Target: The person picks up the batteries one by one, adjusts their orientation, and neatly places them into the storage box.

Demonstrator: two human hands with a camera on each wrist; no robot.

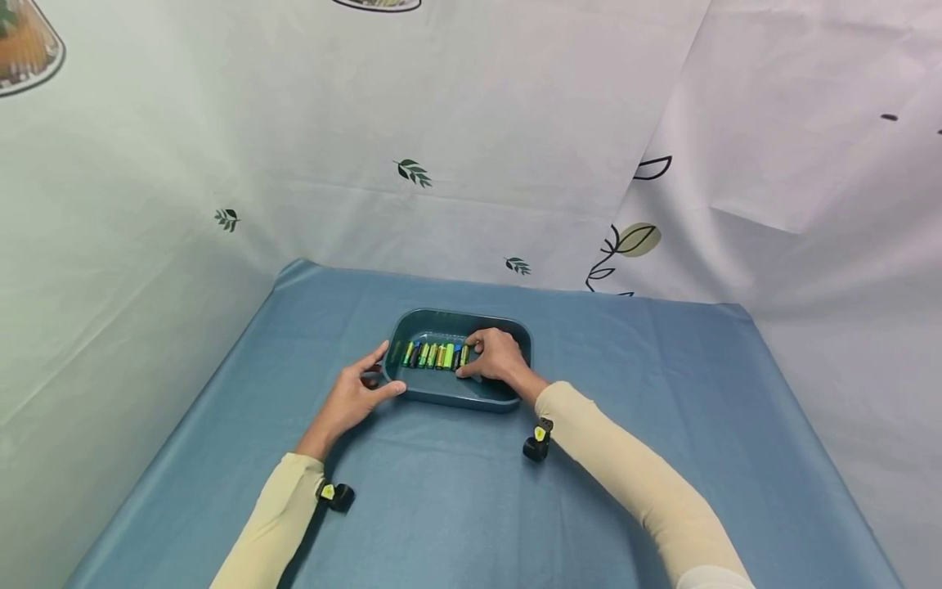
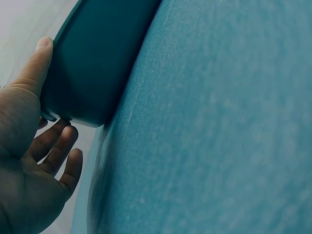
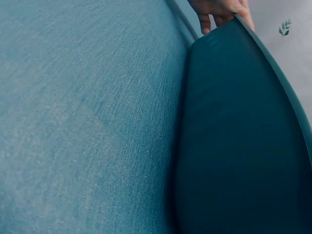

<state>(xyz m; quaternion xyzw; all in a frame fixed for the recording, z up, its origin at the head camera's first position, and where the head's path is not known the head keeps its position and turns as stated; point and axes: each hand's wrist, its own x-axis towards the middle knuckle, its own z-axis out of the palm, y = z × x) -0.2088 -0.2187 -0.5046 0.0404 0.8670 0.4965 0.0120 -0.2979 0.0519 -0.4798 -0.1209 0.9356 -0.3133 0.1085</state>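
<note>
A dark teal tray [image 1: 449, 401] sits on the table, with a row of several green, yellow and blue batteries [image 1: 439, 356] side by side on its floor. My left hand [image 1: 355, 398] holds the tray's left end, thumb on the front rim and fingers around the outer wall. In the left wrist view that thumb [image 2: 36, 68] lies along the rim and the other fingers curl below the corner. Reaching inside the tray, my right hand [image 1: 499, 356] pinches the battery at the row's right end between thumb and fingers. The right wrist view hides this hand behind the tray's wall [image 3: 239, 126].
A blue cloth [image 1: 456, 499] covers the table, reaching back to a pale curtain [image 1: 471, 106] with leaf prints. Similar fabric hangs at the left and right. Small black cameras are strapped to both sleeved wrists.
</note>
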